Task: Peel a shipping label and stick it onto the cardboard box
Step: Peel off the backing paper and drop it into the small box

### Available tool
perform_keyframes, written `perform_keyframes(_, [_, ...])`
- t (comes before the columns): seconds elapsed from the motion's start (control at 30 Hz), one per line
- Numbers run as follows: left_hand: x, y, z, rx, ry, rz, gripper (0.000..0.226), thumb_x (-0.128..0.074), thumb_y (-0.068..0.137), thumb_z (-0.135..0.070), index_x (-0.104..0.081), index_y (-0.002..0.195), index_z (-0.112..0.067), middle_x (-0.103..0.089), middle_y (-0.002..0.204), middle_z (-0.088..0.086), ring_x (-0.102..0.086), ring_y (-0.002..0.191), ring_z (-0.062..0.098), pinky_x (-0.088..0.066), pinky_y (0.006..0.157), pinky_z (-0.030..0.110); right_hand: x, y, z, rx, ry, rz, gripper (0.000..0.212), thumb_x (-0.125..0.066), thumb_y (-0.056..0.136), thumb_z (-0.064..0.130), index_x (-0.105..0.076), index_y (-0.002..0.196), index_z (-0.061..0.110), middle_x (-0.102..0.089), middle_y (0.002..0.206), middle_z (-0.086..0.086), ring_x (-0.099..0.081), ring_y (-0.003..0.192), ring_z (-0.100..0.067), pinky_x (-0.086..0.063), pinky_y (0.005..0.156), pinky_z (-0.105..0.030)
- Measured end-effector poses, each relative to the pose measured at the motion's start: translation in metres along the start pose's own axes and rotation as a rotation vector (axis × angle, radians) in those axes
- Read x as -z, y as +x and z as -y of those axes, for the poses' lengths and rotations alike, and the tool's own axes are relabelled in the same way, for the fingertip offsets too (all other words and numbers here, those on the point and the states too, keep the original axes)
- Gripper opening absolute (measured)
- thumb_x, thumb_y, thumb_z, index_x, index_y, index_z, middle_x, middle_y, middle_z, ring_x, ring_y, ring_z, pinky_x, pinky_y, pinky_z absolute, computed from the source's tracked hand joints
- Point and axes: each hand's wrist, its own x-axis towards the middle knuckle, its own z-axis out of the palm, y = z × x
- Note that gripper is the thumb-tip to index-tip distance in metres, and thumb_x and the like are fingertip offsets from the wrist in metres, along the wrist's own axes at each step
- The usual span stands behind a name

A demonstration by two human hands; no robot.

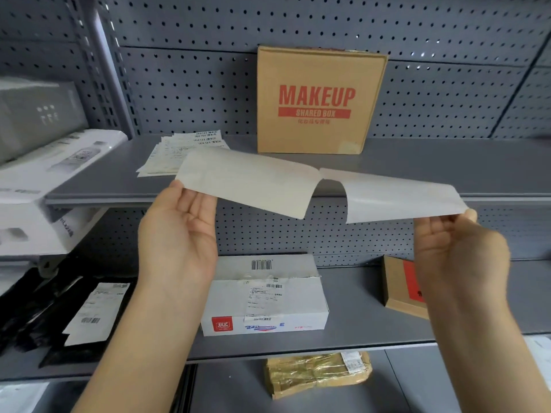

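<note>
Two bare hands are raised at mid-frame, palms toward the camera. The left hand (179, 231) pinches the cream backing sheet (247, 181) by its left corner, while the right hand (453, 248) nips the white shipping label (399, 198) at its right corner; both sheets join at centre, nearly peeled apart. Behind them, on the grey upper shelf (447, 168), the cardboard box (319, 99) printed MAKEUP stands upright against the pegboard, with a stack of labels (182, 153) lying left of it.
</note>
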Motion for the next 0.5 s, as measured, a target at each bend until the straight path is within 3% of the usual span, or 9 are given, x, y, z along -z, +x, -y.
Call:
perform_keyframes(0.07, [-0.002,-0.003,0.005,0.005,0.001,0.015,0.020,-0.043,0.098,0.000,-0.062,0.094,0.003,-0.077,0.081,0.011,-0.074,0.088,0.018,-0.058,0.069,0.024,0.009,0.005,0.008,-0.042,0.076,-0.025,0.031,-0.025,0.101,0.002,-0.056,0.094,0.000,-0.076,0.070,-0.007,-0.074,0.081,-0.018,-0.058,0.075,-0.028])
perform_keyframes(0.1, [-0.004,-0.005,0.008,0.005,0.002,0.025,0.020,-0.042,0.098,0.000,-0.062,0.094,0.003,-0.077,0.081,0.010,-0.074,0.088,0.017,-0.058,0.070,0.024,0.012,0.003,0.011,-0.092,0.118,0.040,0.035,-0.019,0.103,0.003,-0.052,0.097,-0.008,-0.073,0.072,-0.021,-0.072,0.087,-0.032,-0.056,0.082,-0.036])
perform_keyframes(0.17, [-0.007,-0.009,0.014,0.010,0.007,0.037,0.021,-0.041,0.098,0.001,-0.062,0.094,0.003,-0.077,0.080,0.010,-0.074,0.088,0.018,-0.058,0.071,0.024,0.016,-0.002,0.019,-0.118,0.105,0.000,0.042,-0.005,0.103,0.004,-0.039,0.101,-0.021,-0.061,0.079,-0.044,-0.060,0.094,-0.056,-0.046,0.096,-0.050])
perform_keyframes(0.23, [-0.011,-0.015,0.023,0.031,0.016,0.051,0.022,-0.041,0.098,0.001,-0.063,0.094,0.003,-0.077,0.082,0.011,-0.073,0.092,0.019,-0.059,0.072,0.025,0.027,0.004,0.038,-0.047,0.121,-0.110,0.033,-0.019,0.103,0.003,-0.048,0.094,-0.009,-0.068,0.080,-0.023,-0.072,0.081,-0.035,-0.057,0.078,-0.036])
perform_keyframes(0.3, [-0.015,-0.021,0.034,0.054,0.036,0.071,0.023,-0.041,0.098,0.000,-0.063,0.094,0.003,-0.077,0.083,0.010,-0.072,0.094,0.019,-0.059,0.075,0.026,0.033,0.007,0.049,0.092,0.027,-0.162,0.027,-0.029,0.102,0.006,-0.053,0.090,0.003,-0.073,0.069,-0.006,-0.074,0.069,-0.015,-0.059,0.065,-0.025])
perform_keyframes(0.4, [-0.024,-0.032,0.056,0.095,0.062,0.115,0.023,-0.041,0.098,-0.001,-0.063,0.094,0.001,-0.077,0.082,0.008,-0.073,0.090,0.016,-0.058,0.075,0.024,0.043,0.003,0.069,0.117,-0.039,-0.155,0.029,-0.026,0.102,0.008,-0.053,0.089,0.005,-0.073,0.060,-0.002,-0.074,0.068,-0.013,-0.058,0.063,-0.023])
perform_keyframes(0.5, [-0.036,-0.048,0.082,0.135,0.069,0.135,0.020,-0.043,0.098,-0.002,-0.063,0.092,0.000,-0.077,0.081,0.007,-0.074,0.087,0.015,-0.058,0.072,0.023,0.058,0.000,0.093,0.192,-0.111,-0.187,0.031,-0.027,0.102,0.006,-0.051,0.082,0.008,-0.066,0.072,-0.005,-0.072,0.062,-0.010,-0.057,0.063,-0.021])
